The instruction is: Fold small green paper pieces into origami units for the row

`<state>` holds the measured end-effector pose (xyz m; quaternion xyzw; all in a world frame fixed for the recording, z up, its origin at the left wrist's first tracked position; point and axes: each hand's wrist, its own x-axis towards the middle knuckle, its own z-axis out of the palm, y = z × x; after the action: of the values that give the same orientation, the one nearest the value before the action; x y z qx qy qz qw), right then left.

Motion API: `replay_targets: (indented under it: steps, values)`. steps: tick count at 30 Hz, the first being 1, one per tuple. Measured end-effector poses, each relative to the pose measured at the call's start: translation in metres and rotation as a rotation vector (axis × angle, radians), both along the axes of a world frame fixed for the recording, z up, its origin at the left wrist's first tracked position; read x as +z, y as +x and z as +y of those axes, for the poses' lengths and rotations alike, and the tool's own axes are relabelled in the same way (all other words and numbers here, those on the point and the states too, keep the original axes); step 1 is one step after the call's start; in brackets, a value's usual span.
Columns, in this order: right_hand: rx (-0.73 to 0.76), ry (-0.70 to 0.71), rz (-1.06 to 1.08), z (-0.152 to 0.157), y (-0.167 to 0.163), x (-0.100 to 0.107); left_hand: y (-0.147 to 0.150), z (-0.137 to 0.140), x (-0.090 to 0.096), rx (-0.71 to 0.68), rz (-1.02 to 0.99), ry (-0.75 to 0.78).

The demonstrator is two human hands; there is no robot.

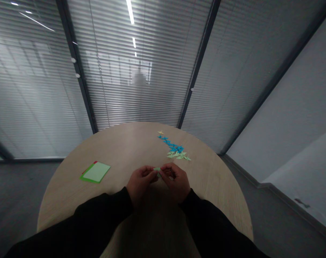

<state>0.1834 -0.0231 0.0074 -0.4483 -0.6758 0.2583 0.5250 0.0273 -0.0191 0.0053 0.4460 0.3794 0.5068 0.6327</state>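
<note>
Between my two hands is a small piece of folded light green paper (157, 168), held just above the near middle of the table. My left hand (141, 182) pinches its left side with thumb and fingers. From the other side, my right hand (176, 181) pinches the right part of it. Much of the paper is hidden behind my fingers. Past my right hand lie several light green folded paper pieces (179, 155), touching a trail of several blue folded paper pieces (173, 146). One yellow folded paper piece (160, 132) sits at the far end of that trail.
A stack of square paper sheets (97, 172), pale green on top with brighter green and red edges below, lies on the round wooden table (125, 141) at the left. Behind the table stand glass panels with blinds (141, 96). A white wall (292, 143) rises at the right.
</note>
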Motion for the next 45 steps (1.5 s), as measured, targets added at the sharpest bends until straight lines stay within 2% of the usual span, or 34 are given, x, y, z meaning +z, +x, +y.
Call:
replay_targets:
  steps: [7,11,14,17,20,24,34,40,45]
  values:
    - [-0.065,0.047,-0.067,-0.001,-0.001,0.003,0.002,-0.003,0.001,0.033,-0.116,-0.094]
    - [-0.05,0.135,-0.112,0.0,0.002,0.001,0.002,-0.003,0.001,0.04,-0.142,-0.113]
    - [-0.074,0.269,-0.206,-0.001,0.004,0.003,0.001,-0.003,0.0,0.009,-0.176,-0.112]
    - [-0.166,0.469,-0.425,-0.004,0.005,0.008,0.001,-0.003,-0.001,-0.025,-0.21,-0.104]
    - [-0.136,0.629,-0.629,-0.006,0.007,0.013,0.001,-0.003,-0.002,-0.021,-0.25,-0.117]
    - [-0.097,0.766,-0.689,-0.004,0.009,0.013,0.0,-0.002,-0.002,-0.067,-0.325,-0.153]
    - [-0.017,0.915,-0.75,-0.004,0.015,0.013,0.004,-0.009,0.014,-0.066,-0.348,-0.199]
    - [0.002,0.997,-0.891,-0.008,0.013,0.018,0.001,-0.005,0.001,-0.048,-0.308,-0.172]
    - [-0.001,1.012,-0.918,-0.012,0.01,0.021,0.001,-0.002,-0.005,-0.011,-0.249,-0.117]
